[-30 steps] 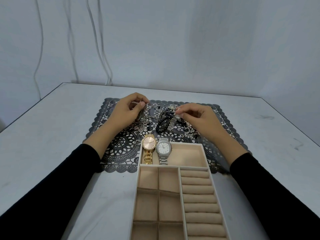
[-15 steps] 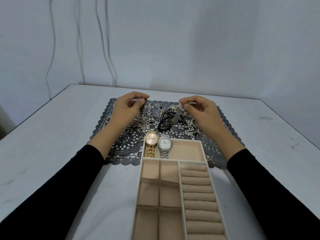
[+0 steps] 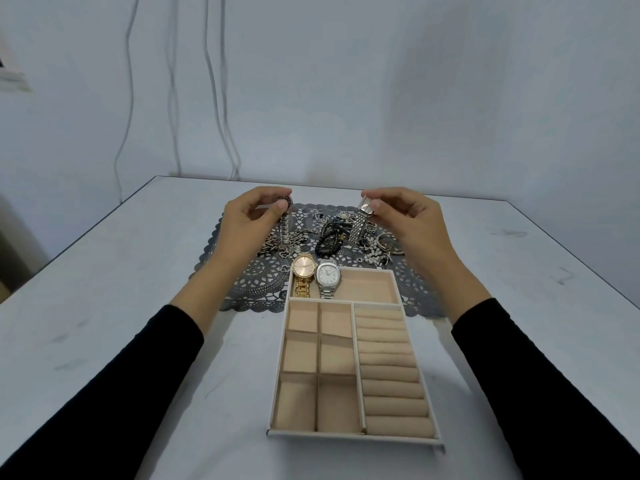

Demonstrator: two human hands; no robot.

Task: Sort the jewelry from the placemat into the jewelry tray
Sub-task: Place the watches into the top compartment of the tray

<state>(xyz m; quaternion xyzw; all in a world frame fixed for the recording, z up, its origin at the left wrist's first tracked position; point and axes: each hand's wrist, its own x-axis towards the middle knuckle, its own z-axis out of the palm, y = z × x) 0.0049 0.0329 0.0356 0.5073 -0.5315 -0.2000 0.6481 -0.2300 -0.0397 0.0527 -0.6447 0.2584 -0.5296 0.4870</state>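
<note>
Over the placemat [image 3: 252, 289] my left grip [image 3: 247, 223] pinches one watch [image 3: 284, 225], my right grip [image 3: 408, 220] another [image 3: 360, 225]; tray [image 3: 346, 435] holds two, heap [image 3: 329, 242] remains.

Dark grey lace-pattern placemat [image 3: 258, 289], beige-lined jewelry tray [image 3: 367, 284], gold watch [image 3: 303, 268]

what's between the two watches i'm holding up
In the head view, a black bead bracelet and loose silver chains lie on the placemat between the round watch in the left hand and the silver mesh watch in the right hand.
</note>
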